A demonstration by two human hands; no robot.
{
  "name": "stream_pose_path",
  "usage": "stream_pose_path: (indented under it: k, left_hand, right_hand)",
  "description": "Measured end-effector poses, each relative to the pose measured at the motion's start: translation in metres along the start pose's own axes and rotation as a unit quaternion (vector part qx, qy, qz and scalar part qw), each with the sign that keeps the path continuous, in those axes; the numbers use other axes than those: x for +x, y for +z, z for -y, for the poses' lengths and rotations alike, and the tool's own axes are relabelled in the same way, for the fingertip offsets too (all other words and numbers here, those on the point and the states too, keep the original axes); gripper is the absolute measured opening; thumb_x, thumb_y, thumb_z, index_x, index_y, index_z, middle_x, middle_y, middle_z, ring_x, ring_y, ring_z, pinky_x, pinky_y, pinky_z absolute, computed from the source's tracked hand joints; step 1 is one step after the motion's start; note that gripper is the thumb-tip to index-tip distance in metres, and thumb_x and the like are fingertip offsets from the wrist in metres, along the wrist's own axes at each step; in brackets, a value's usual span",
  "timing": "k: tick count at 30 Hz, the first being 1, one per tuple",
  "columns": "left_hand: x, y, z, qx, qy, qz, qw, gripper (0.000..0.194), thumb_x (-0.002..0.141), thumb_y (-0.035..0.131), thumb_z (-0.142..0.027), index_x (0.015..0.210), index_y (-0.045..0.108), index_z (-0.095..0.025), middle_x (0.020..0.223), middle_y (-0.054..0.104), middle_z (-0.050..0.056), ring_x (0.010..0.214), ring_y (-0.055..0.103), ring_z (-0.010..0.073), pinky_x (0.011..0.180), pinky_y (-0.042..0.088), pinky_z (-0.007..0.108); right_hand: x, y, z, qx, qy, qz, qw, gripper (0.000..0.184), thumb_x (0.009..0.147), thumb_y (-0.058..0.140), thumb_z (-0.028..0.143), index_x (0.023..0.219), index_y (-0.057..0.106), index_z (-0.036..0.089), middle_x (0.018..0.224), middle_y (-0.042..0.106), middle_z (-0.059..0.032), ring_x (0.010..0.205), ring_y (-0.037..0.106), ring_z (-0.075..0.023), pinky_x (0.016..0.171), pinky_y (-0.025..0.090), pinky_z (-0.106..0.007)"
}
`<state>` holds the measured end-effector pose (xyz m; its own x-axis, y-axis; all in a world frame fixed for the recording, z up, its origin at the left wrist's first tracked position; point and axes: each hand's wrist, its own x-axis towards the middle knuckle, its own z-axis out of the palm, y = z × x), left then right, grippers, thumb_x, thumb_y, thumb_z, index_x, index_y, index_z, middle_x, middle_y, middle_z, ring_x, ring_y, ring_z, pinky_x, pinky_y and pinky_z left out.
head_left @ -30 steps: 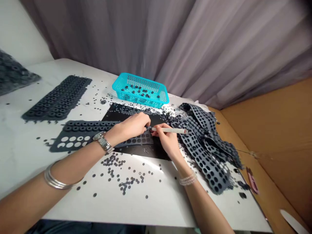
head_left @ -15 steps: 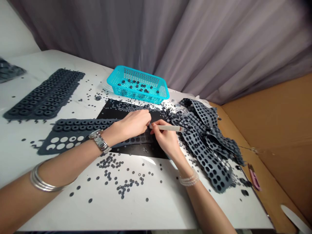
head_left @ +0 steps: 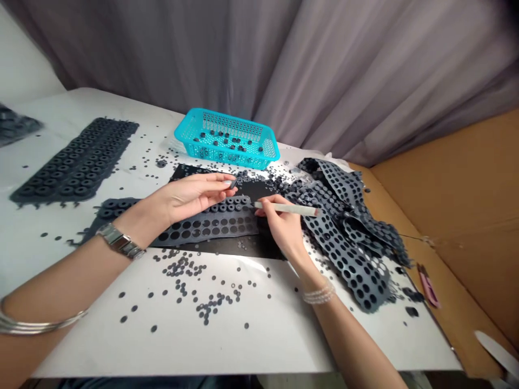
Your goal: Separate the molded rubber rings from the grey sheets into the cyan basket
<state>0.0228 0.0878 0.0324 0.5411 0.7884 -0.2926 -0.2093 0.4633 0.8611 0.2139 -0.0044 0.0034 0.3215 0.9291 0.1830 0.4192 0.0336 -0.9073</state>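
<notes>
My left hand [head_left: 198, 197] is raised over the dark rubber sheet, pinching a small dark rubber piece [head_left: 233, 184] between thumb and fingertips. Like a pen, a slim white-handled tool [head_left: 294, 208] is gripped in my right hand [head_left: 284, 227]; its thin dark tip points left at the sheet's right end. This rubber sheet [head_left: 211, 231] has rows of raised rings along its far side and round holes along its near side. It lies partly on a black mat [head_left: 259, 189]. My left forearm hides part of the sheet's left end.
Behind the mat stands a blue basket [head_left: 227, 156] with several dark pieces inside. A second ringed sheet [head_left: 77, 162] lies left. Crumpled perforated sheets [head_left: 344, 232] heap at right, near a pink-handled cutter [head_left: 428, 289]. Small dark discs [head_left: 182, 267] litter the white table [head_left: 194, 351].
My left hand has lifted off the sheet and moved left and up, now with a small rubber piece in its fingertips. My right hand has shifted slightly right with the tool.
</notes>
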Motion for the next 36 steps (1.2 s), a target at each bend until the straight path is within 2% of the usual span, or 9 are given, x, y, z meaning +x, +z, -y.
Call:
stream_pose_path:
  k: [4,10,16,20,23,25,29,31,36]
  left_hand:
    - [0.0,0.004,0.003,-0.086,-0.033,0.026,0.995,0.023,0.084,0.056,0.0,0.101,0.071,-0.007,0.093,0.07,0.011,0.082,0.069,0.0129,0.075,0.058,0.018]
    - [-0.005,0.012,0.003,-0.159,-0.074,-0.005,0.984,0.013,0.086,0.059,-0.007,0.079,0.07,-0.009,0.082,0.072,0.009,0.077,0.07,0.0132,0.072,0.06,0.019]
    - [-0.009,0.013,0.003,-0.173,-0.073,0.019,0.982,0.009,0.084,0.061,-0.008,0.086,0.069,-0.009,0.095,0.071,0.013,0.09,0.069,0.0159,0.082,0.058,0.022]
    - [-0.008,0.012,0.004,-0.13,-0.049,0.029,0.99,0.036,0.062,0.045,0.011,0.081,0.068,-0.01,0.098,0.068,0.012,0.095,0.065,0.0163,0.083,0.054,0.024]
    - [-0.007,0.014,0.007,0.066,0.033,0.002,0.997,0.028,0.059,0.044,0.002,0.068,0.065,-0.014,0.088,0.066,0.009,0.08,0.06,0.0166,0.076,0.051,0.032]
    - [-0.006,0.019,0.011,0.298,0.12,-0.028,0.946,0.02,0.067,0.049,-0.009,0.07,0.068,-0.016,0.083,0.064,0.007,0.077,0.057,0.0192,0.078,0.048,0.037]
    - [-0.004,0.026,0.021,0.602,0.235,-0.05,0.762,0.026,0.074,0.056,-0.021,0.093,0.074,-0.016,0.087,0.058,0.007,0.084,0.057,0.0223,0.085,0.045,0.039]
    - [0.0,0.025,0.026,0.642,0.249,-0.026,0.725,0.03,0.076,0.055,-0.019,0.1,0.072,-0.015,0.087,0.055,0.007,0.085,0.057,0.0224,0.085,0.045,0.037]
    - [0.014,0.018,0.037,0.677,0.259,0.001,0.689,0.024,0.079,0.057,-0.021,0.097,0.071,-0.014,0.086,0.051,0.007,0.091,0.055,0.0256,0.082,0.044,0.037]
  right_hand:
    - [-0.004,-0.01,0.002,0.007,-0.001,-0.029,1.0,0.025,0.088,0.053,0.038,0.079,0.065,0.018,0.07,0.067,-0.0026,0.07,0.063,-0.0174,0.068,0.046,-0.028]
    - [-0.007,-0.01,-0.001,0.011,0.008,-0.023,1.0,0.024,0.087,0.055,0.037,0.078,0.065,0.017,0.07,0.067,-0.0024,0.07,0.063,-0.0168,0.068,0.046,-0.028]
    - [-0.002,-0.005,-0.001,0.086,0.032,-0.017,0.996,0.021,0.083,0.057,0.036,0.079,0.065,0.017,0.071,0.067,-0.0031,0.069,0.064,-0.0168,0.071,0.052,-0.031]
    - [0.011,-0.002,0.008,0.168,0.096,0.017,0.981,0.014,0.078,0.059,0.03,0.077,0.063,0.017,0.072,0.068,-0.0041,0.069,0.067,-0.0171,0.07,0.057,-0.032]
    - [0.016,0.001,0.012,0.122,0.099,0.056,0.986,0.011,0.077,0.058,0.027,0.074,0.062,0.017,0.072,0.069,-0.0049,0.067,0.067,-0.0169,0.069,0.058,-0.031]
    - [0.016,0.004,0.011,0.065,0.074,0.064,0.993,0.013,0.078,0.057,0.028,0.073,0.063,0.018,0.071,0.07,-0.0042,0.066,0.067,-0.0168,0.068,0.056,-0.031]
    - [0.011,0.007,0.006,-0.002,0.038,0.069,0.997,0.018,0.081,0.055,0.032,0.074,0.065,0.019,0.068,0.069,-0.0025,0.066,0.066,-0.0173,0.066,0.053,-0.029]
    - [0.009,0.007,0.005,-0.019,0.022,0.073,0.997,0.019,0.083,0.054,0.032,0.074,0.064,0.019,0.067,0.069,-0.002,0.066,0.065,-0.0172,0.065,0.051,-0.028]
    - [0.009,0.009,0.007,-0.075,-0.027,0.075,0.994,0.022,0.085,0.05,0.03,0.068,0.06,0.02,0.063,0.066,-0.0016,0.061,0.061,-0.0166,0.059,0.044,-0.026]
